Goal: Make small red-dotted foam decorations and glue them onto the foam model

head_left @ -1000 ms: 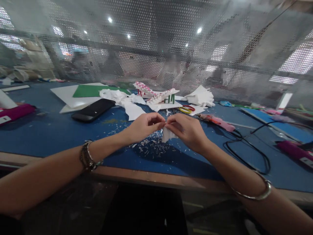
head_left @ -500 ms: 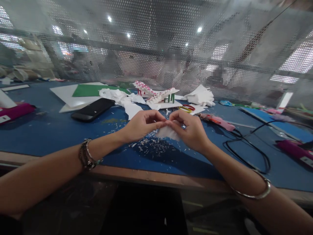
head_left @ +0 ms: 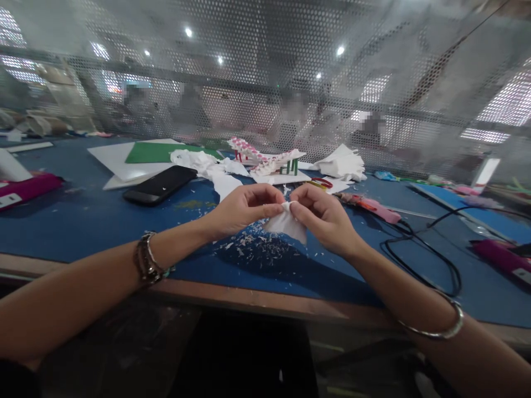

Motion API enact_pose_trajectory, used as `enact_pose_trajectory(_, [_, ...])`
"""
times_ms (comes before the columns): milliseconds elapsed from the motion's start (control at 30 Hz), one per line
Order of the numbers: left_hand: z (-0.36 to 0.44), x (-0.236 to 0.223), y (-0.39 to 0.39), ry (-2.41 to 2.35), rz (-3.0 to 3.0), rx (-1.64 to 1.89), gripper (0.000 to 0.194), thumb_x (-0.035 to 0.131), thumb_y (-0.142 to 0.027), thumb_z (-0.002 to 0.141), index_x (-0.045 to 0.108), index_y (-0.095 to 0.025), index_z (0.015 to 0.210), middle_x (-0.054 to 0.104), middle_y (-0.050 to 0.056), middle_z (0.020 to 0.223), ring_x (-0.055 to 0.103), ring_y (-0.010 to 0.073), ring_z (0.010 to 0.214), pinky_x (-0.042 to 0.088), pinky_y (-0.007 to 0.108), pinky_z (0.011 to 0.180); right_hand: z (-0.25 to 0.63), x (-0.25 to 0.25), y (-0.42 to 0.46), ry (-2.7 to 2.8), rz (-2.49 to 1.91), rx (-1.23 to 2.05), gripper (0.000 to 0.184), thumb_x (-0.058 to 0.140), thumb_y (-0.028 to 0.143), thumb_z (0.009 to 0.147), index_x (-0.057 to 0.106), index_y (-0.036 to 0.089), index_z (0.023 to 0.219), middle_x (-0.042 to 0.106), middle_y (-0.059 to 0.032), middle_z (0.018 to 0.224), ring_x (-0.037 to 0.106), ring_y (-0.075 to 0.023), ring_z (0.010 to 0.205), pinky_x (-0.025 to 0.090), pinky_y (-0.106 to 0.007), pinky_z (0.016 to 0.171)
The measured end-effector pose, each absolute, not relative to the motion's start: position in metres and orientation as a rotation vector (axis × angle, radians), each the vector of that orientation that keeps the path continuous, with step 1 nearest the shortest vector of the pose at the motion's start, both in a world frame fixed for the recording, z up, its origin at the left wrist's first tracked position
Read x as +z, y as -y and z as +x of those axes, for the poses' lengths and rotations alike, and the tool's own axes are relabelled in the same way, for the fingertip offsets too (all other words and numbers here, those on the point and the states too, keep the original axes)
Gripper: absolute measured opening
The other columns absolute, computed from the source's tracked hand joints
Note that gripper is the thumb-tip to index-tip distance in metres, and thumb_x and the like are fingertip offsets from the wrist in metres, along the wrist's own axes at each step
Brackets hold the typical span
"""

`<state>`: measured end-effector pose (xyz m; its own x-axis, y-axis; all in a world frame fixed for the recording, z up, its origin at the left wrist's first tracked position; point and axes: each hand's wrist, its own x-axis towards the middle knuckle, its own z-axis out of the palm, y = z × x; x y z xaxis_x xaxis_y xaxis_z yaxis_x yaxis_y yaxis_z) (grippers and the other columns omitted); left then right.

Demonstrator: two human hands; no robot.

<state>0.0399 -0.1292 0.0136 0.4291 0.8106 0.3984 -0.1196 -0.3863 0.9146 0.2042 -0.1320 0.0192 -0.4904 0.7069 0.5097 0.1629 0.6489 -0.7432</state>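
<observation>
Both my hands meet above the blue table (head_left: 83, 221), pinching one small white piece of paper (head_left: 286, 225). My left hand (head_left: 244, 210) grips its upper left edge with thumb and fingers closed. My right hand (head_left: 323, 218) holds the upper right edge the same way, and the paper hangs down between them. Under the hands lies a scatter of tiny white paper scraps (head_left: 257, 246).
A black phone (head_left: 160, 185) lies to the left, beside white and green sheets (head_left: 161, 152). Crumpled white paper (head_left: 207, 166), a small pink-and-white model (head_left: 265, 160) and scissors (head_left: 317, 183) sit behind the hands. A black cable (head_left: 418, 260) loops at right. A perforated screen (head_left: 265, 83) closes the back.
The paper has turned and now hangs lower and more spread between my fingers. Both hands have shifted slightly, staying pinched together on it.
</observation>
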Motion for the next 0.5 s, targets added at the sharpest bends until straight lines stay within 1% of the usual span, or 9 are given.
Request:
enact_pose_trajectory(133, [0.0399, 0.0142, 0.1287, -0.62, 1.685, 1.174, 0.004, 0.06, -0.012, 0.066, 0.057, -0.014, 0.068, 0.053, -0.004, 0.063, 0.046, 0.0042, 0.056, 0.037, 0.013, 0.05, 0.2029, 0.0189, 0.1315, 2.004, -0.729, 0.745, 0.011, 0.047, 0.026, 0.077, 0.045, 0.016, 0.075, 0.037, 0.0066, 0.054, 0.029, -0.0038, 0.043, 0.021, -0.017, 0.036])
enact_pose_trajectory(267, [0.0397, 0.0141, 0.1287, -0.647, 1.659, 1.166, 0.003, 0.06, -0.013, 0.066, 0.058, -0.014, 0.067, 0.052, -0.004, 0.061, 0.045, 0.0046, 0.054, 0.038, 0.014, 0.049, 0.2016, 0.0193, 0.132, 1.955, -0.774, 0.795, 0.012, 0.048, 0.027, 0.076, 0.047, 0.015, 0.074, 0.04, 0.0058, 0.052, 0.03, -0.0035, 0.04, 0.02, -0.016, 0.034])
enact_pose_trajectory(367, [0.0393, 0.0139, 0.1287, -0.657, 1.647, 1.157, 0.001, 0.06, -0.014, 0.065, 0.059, -0.015, 0.065, 0.052, -0.005, 0.058, 0.044, 0.0045, 0.051, 0.037, 0.014, 0.048, 0.2013, 0.0196, 0.1324, 1.937, -0.775, 0.832, 0.011, 0.05, 0.026, 0.075, 0.048, 0.015, 0.074, 0.041, 0.0066, 0.049, 0.029, -0.0032, 0.037, 0.02, -0.016, 0.032])
enact_pose_trajectory(500, [0.0396, 0.0117, 0.127, -0.643, 1.63, 1.183, 0.003, 0.061, -0.017, 0.065, 0.062, -0.014, 0.063, 0.055, -0.003, 0.059, 0.046, 0.0054, 0.054, 0.037, 0.015, 0.05, 0.2018, 0.0183, 0.1322, 1.948, -0.721, 0.802, 0.008, 0.051, 0.023, 0.074, 0.048, 0.015, 0.074, 0.043, 0.0062, 0.051, 0.031, -0.0031, 0.038, 0.021, -0.016, 0.032])
